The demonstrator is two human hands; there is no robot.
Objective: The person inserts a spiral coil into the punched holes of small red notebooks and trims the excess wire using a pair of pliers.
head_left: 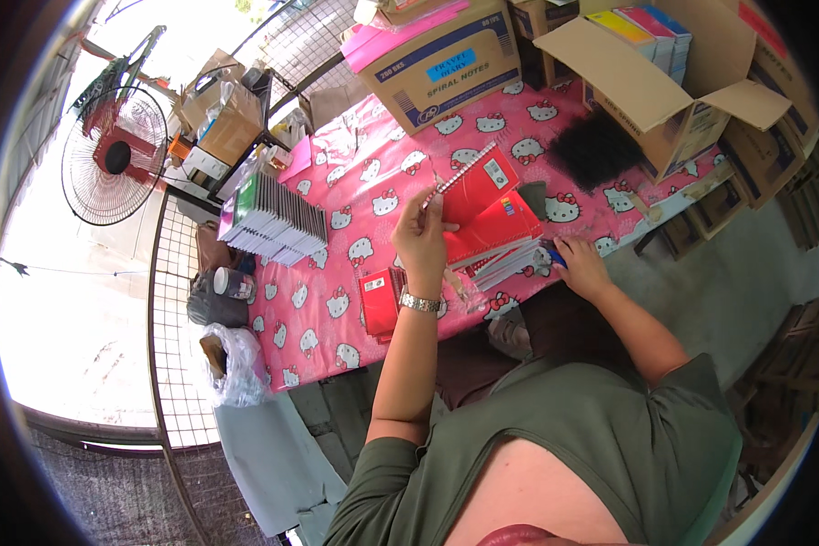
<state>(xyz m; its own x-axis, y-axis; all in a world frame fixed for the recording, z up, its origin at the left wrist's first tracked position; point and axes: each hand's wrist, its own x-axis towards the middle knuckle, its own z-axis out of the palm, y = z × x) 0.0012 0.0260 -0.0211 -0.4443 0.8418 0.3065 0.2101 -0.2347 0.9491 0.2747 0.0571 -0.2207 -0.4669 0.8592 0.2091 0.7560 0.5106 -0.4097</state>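
My left hand [420, 238], below a steel watch, is closed on a red spiral notebook [480, 189], gripping it by its coil edge. The notebook is tilted above a stack of red notebooks [490, 233], whose white page edges show below. At the stack's right side my right hand [581, 266] is closed round a small blue-handled tool [555, 256]; its working end is too small to make out. A smaller pile of red notebooks [379, 300] lies to the left of my left wrist.
A tall stack of spiral notebooks [278, 218] stands at the table's left. Black coils [596, 152] lie beside an open carton [669, 127] of colourful notebooks at the far right. A closed carton [446, 68] sits at the back. A fan [116, 156] stands beyond the left edge.
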